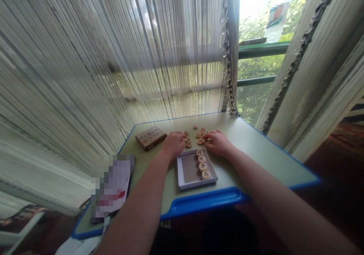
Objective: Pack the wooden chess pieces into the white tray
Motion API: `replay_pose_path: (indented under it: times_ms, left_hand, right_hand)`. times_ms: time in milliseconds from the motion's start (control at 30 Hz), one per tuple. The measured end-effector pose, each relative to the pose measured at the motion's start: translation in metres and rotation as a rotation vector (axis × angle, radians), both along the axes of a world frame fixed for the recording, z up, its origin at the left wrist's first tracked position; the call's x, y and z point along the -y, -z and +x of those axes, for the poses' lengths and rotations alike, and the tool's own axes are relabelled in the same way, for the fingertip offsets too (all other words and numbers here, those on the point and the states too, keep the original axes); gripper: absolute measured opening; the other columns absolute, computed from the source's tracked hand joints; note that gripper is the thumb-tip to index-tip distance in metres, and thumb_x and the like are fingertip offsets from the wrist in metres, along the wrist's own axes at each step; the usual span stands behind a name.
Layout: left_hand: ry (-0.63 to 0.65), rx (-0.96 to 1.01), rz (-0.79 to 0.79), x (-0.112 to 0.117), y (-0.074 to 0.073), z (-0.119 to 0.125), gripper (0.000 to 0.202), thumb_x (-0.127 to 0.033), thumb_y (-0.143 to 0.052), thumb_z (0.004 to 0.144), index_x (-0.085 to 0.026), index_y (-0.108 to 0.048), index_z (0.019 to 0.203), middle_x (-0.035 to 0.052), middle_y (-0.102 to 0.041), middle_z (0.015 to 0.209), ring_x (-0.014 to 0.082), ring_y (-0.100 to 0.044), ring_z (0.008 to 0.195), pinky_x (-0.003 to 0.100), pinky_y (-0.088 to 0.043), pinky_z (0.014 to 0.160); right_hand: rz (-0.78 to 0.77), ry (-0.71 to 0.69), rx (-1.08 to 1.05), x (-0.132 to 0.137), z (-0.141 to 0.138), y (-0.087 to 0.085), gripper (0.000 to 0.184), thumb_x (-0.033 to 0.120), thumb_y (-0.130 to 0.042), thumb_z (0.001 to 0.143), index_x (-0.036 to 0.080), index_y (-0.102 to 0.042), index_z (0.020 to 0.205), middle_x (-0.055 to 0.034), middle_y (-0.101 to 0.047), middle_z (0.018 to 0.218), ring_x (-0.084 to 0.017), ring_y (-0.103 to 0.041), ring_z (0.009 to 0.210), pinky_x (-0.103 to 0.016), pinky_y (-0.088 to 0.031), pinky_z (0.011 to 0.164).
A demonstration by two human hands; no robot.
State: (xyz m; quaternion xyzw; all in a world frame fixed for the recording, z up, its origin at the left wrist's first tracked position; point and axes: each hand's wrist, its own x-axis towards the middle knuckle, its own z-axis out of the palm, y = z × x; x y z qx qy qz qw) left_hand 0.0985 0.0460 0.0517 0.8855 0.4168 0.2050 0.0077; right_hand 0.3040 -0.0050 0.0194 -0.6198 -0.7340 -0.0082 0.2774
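Loose round wooden Chinese chess pieces lie on the pale table beyond an open box tray. Inside the tray, several pieces with dark characters form a column along the right side. My left hand rests at the tray's far left corner, fingers stretched over the loose pieces there. On the other side my right hand curls thumb and fingers around a piece, mostly hidden by them.
A brown box lid with printed writing lies left of my left hand. At the table's left edge is a flat device, partly blurred out, with a cable. The blue front rim has a groove. Striped curtains hang behind the table.
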Motion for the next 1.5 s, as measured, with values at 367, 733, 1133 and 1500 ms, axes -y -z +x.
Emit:
replay_pose_path:
  times_ms: [367,733,1133,1500]
  left_hand:
    - [0.009,0.152,-0.030,0.008,-0.002,0.001,0.024,-0.026,-0.050,0.079,-0.018,-0.069,0.091,0.0046,-0.069,0.096,0.0186,-0.061,0.094,0.032,-0.045,0.090]
    - [-0.050,0.082,0.007,0.007,0.002,-0.004,0.025,-0.024,-0.049,0.080,-0.018,-0.067,0.097,0.0048,-0.069,0.100,0.0191,-0.060,0.095,0.031,-0.045,0.089]
    - [-0.187,-0.007,-0.033,0.007,0.001,-0.010,0.033,-0.008,-0.050,0.071,-0.021,-0.070,0.095,0.0045,-0.069,0.098,0.0194,-0.060,0.094,0.029,-0.046,0.088]
    - [-0.346,0.012,-0.071,0.005,-0.001,-0.010,0.032,-0.018,-0.044,0.079,-0.021,-0.069,0.100,0.0064,-0.068,0.102,0.0194,-0.060,0.097,0.028,-0.044,0.089]
  right_hand:
    - [0.209,-0.046,-0.091,0.000,-0.002,0.001,0.023,0.025,-0.061,0.071,0.021,-0.065,0.094,-0.0041,-0.067,0.093,-0.019,-0.052,0.083,-0.032,-0.038,0.081]
    - [0.185,-0.023,-0.084,-0.001,-0.002,0.002,0.024,0.027,-0.062,0.071,0.021,-0.067,0.093,-0.0035,-0.067,0.092,-0.020,-0.050,0.084,-0.031,-0.038,0.080]
    - [0.026,0.026,-0.041,0.002,-0.002,-0.004,0.022,0.026,-0.059,0.070,0.020,-0.067,0.090,-0.0035,-0.068,0.090,-0.019,-0.051,0.081,-0.029,-0.038,0.078]
    - [-0.013,0.048,-0.019,0.008,0.002,-0.001,0.023,0.026,-0.056,0.071,0.022,-0.070,0.088,-0.0044,-0.066,0.086,-0.019,-0.048,0.078,-0.028,-0.037,0.075]
